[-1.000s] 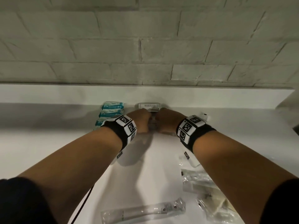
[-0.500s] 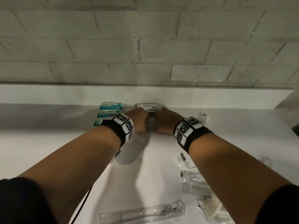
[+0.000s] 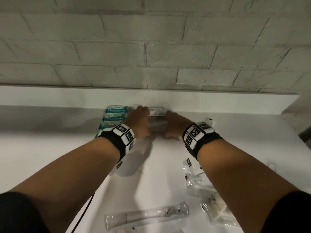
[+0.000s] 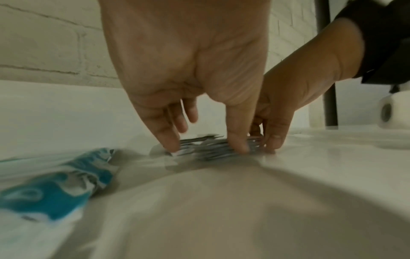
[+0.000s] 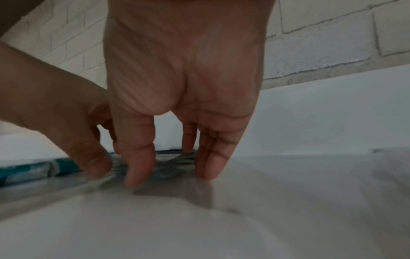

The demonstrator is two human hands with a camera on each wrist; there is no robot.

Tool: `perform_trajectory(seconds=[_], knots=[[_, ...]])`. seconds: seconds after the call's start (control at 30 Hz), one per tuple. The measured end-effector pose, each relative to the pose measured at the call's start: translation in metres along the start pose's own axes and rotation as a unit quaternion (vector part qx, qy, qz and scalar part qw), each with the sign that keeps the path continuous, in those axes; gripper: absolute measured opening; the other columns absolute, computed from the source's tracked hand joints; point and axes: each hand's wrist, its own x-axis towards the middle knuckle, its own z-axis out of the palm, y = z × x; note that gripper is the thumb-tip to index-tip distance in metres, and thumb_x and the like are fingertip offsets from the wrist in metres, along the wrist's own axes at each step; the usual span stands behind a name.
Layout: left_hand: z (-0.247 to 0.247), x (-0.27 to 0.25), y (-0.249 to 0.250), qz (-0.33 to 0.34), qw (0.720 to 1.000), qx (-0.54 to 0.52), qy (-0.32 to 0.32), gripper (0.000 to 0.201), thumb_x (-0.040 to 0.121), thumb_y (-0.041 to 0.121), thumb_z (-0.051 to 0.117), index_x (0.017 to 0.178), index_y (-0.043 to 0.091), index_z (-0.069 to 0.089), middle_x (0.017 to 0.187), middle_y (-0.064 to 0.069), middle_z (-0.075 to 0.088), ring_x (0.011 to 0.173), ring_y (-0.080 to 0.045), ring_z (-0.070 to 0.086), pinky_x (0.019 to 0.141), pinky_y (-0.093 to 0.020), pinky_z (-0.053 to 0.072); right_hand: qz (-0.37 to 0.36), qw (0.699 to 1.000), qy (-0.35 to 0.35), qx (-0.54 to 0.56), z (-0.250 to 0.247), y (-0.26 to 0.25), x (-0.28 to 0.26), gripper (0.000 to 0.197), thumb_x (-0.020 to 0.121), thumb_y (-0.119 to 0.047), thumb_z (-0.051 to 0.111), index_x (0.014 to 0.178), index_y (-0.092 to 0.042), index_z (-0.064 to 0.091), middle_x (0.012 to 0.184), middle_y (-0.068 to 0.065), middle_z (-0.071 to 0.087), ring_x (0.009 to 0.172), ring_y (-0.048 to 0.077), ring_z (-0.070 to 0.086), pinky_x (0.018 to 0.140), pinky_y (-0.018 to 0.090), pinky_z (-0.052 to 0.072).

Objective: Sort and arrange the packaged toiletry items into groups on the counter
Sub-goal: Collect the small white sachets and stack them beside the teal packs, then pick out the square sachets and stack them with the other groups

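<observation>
A pile of grey-and-white sachets (image 3: 156,126) lies at the back of the white counter (image 3: 50,148), against the low upstand. My left hand (image 3: 139,121) flanks it on the left and my right hand (image 3: 175,125) on the right. In the left wrist view my straight fingers (image 4: 237,140) point down and press on the sachets (image 4: 213,149). The right wrist view shows the same, with thumb and fingers (image 5: 139,157) set against the sachets (image 5: 170,161). A row of teal packets (image 3: 115,117) lies just left of the pile.
Near me lie a clear-wrapped toothbrush (image 3: 146,216), a bagged comb (image 3: 205,192) and a bagged sponge (image 3: 217,211). A small white packet (image 3: 208,121) sits right of my right wrist. A paper roll (image 4: 392,112) stands further right. The brick wall rises behind.
Both hands have slid a little further along the sachet pile toward the back wall, still flanking it. The other packets have not moved.
</observation>
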Motion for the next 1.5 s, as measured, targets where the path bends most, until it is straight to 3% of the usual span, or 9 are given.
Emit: perform_trajectory(seconds=[0.23,0.37,0.63,0.8,0.97,1.1,1.2,1.37,1.5], knots=[[-0.039,-0.071,0.03,0.032,0.998,-0.05,0.024,0.043,0.084,0.039,0.066,0.116,0.012,0.057,0.118,-0.01,0.052,0.101,-0.027,0.056,0.086,-0.031,0.045,-0.042,0.996,0.049,0.062,-0.028,0.007,-0.087,0.068,0.084,-0.029,0.068,0.143,-0.019,0.036,0.137,0.008,0.051,0.118,0.025,0.055,0.091,0.028,0.044],[-0.046,-0.13,0.045,0.065,0.996,-0.062,-0.009,0.029,0.085,0.045,0.064,0.1,0.022,0.062,0.105,0.0,0.06,0.091,-0.018,0.06,0.079,-0.027,0.046,-0.062,0.998,-0.026,0.016,-0.019,0.021,-0.158,0.042,0.089,-0.037,0.064,0.128,-0.025,0.055,0.125,-0.003,0.06,0.108,0.015,0.057,0.089,0.028,0.044],[-0.034,-0.243,0.048,-0.01,0.934,0.182,-0.308,0.047,0.083,0.063,0.051,0.088,0.017,0.062,0.083,0.005,0.063,0.077,-0.015,0.059,0.062,-0.029,0.045,-0.028,0.992,-0.102,-0.068,0.021,0.065,-0.251,0.005,0.088,-0.036,0.061,0.092,-0.034,0.063,0.095,-0.015,0.065,0.089,0.01,0.059,0.084,0.032,0.05],[-0.011,-0.272,0.046,-0.091,0.944,0.186,-0.258,0.049,0.071,0.062,0.064,0.094,0.019,0.061,0.084,0.007,0.06,0.079,-0.015,0.059,0.065,-0.026,0.043,0.022,0.998,-0.03,-0.06,0.027,0.094,-0.264,0.018,0.09,-0.025,0.056,0.104,-0.03,0.067,0.113,-0.009,0.064,0.101,0.013,0.057,0.088,0.028,0.046],[-0.003,-0.28,0.056,-0.115,0.959,0.085,-0.245,0.037,0.072,0.045,0.072,0.089,0.021,0.049,0.081,0.008,0.056,0.073,-0.012,0.054,0.061,-0.027,0.041,-0.05,0.996,0.026,-0.064,0.05,0.083,-0.26,0.039,0.088,-0.024,0.058,0.125,-0.034,0.058,0.128,-0.01,0.058,0.115,0.018,0.053,0.092,0.03,0.043],[-0.007,-0.281,0.065,-0.091,0.964,0.115,-0.224,0.036,0.085,0.046,0.061,0.106,0.016,0.059,0.109,-0.003,0.058,0.095,-0.02,0.055,0.073,-0.028,0.042,-0.101,0.969,0.059,-0.218,0.076,0.072,-0.259,0.027,0.087,-0.031,0.06,0.114,-0.034,0.058,0.108,-0.003,0.055,0.097,0.021,0.051,0.078,0.033,0.037],[-0.011,-0.284,0.087,-0.039,0.986,0.07,-0.15,0.032,0.087,0.05,0.058,0.088,0.019,0.052,0.098,-0.002,0.049,0.089,-0.02,0.051,0.072,-0.031,0.039,-0.118,0.951,0.118,-0.26,0.085,0.064,-0.265,0.026,0.093,-0.023,0.053,0.118,-0.024,0.06,0.11,0.002,0.056,0.098,0.024,0.052,0.083,0.038,0.037],[0.002,-0.284,0.151,0.096,0.975,0.0,-0.201,0.037,0.081,0.047,0.067,0.075,0.016,0.048,0.091,-0.004,0.053,0.083,-0.024,0.054,0.067,-0.034,0.04,-0.091,0.974,0.157,-0.133,0.072,0.059,-0.268,0.025,0.092,-0.012,0.046,0.104,-0.023,0.064,0.108,0.001,0.061,0.099,0.024,0.054,0.082,0.037,0.039],[0.027,-0.287,0.172,0.106,0.969,0.032,-0.22,0.035,0.072,0.046,0.071,0.082,0.025,0.046,0.099,0.004,0.044,0.085,-0.018,0.047,0.064,-0.03,0.037,-0.042,0.989,0.125,-0.059,0.047,0.084,-0.276,0.026,0.096,-0.022,0.042,0.102,-0.021,0.067,0.107,0.003,0.064,0.097,0.024,0.058,0.085,0.038,0.047]])
